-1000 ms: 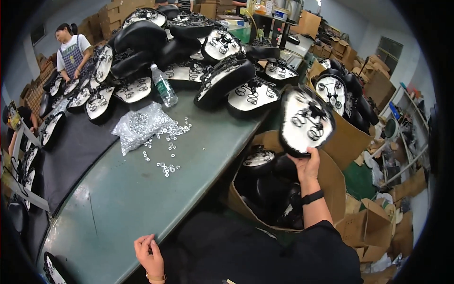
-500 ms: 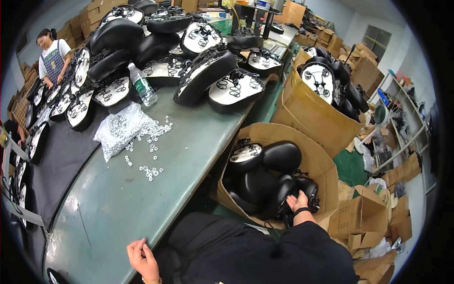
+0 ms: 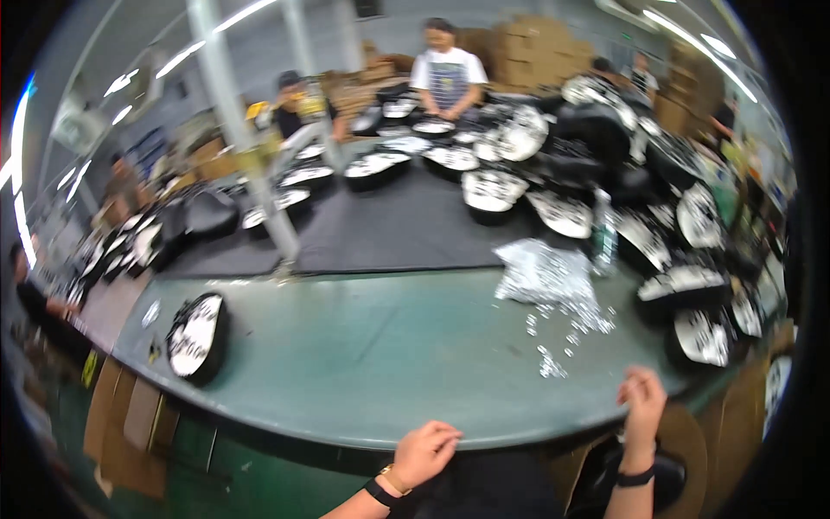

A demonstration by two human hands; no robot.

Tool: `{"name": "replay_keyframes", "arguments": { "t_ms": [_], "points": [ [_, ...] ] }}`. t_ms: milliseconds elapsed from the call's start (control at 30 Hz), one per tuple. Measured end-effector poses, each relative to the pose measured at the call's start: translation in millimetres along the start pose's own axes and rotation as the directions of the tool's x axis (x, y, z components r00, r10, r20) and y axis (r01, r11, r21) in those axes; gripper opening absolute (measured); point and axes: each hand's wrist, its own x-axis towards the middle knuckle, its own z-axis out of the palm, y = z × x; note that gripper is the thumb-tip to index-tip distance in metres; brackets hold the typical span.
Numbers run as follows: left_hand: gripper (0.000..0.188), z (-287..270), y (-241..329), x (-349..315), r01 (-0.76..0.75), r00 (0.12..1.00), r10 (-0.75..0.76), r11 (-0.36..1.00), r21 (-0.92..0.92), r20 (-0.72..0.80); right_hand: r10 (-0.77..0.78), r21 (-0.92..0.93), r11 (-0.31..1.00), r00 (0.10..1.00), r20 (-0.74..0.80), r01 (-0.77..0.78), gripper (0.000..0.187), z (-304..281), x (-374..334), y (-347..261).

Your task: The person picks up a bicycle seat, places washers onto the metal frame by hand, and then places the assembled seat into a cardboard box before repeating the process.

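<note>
Along the near edge of the green table (image 3: 311, 368), I have the left hand (image 3: 427, 448) and right hand (image 3: 643, 400) with fingers loosely curled; I see nothing held, but blur keeps me from telling how tightly they close. One black-and-white seat (image 3: 195, 336) lies at the left hand's ten o'clock. I judge this a pause between pieces; taking that seat calls for spread fingers.

A padded black seat (image 3: 197, 337) with a white underside and blurred dark fittings lay at the left of the green table (image 3: 372, 381), underside up, its length running near to far. Similar seats (image 3: 702, 337) crowded the right side, several underside up. Near right, a smooth black cover (image 3: 670, 480) showed inside a cardboard box (image 3: 696, 437), partly hidden.
</note>
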Motion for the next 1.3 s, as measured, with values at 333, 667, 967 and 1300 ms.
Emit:
{"name": "replay_keyframes", "arguments": {
  "t_ms": [333, 667, 967, 1300],
  "points": [
    [0.039, -174, -104, 35, 0.215, 0.91, 0.012, 0.841, 0.497, -0.414, -0.462, -0.239, 0.689, 0.668, 0.584, 0.685, 0.014, 141, -79, 49],
    [0.044, -344, -253, -23, 0.95, 0.31, -0.273, 0.053, 0.307, -0.911, -0.424, -0.268, 0.713, 0.702, 0.572, 0.648, 0.015, 143, -82, 46],
    [0.057, -313, -226, -29, 0.677, 0.684, -0.031, 0.4, 0.618, -0.729, -0.422, -0.331, 0.702, 0.743, 0.519, 0.631, 0.012, 144, -88, 45],
    [0.052, -208, -58, 16, 0.31, 0.792, 0.151, 0.735, 0.602, -0.592, -0.434, -0.28, 0.727, 0.736, 0.52, 0.627, 0.012, 138, -88, 43]
  ]
}}
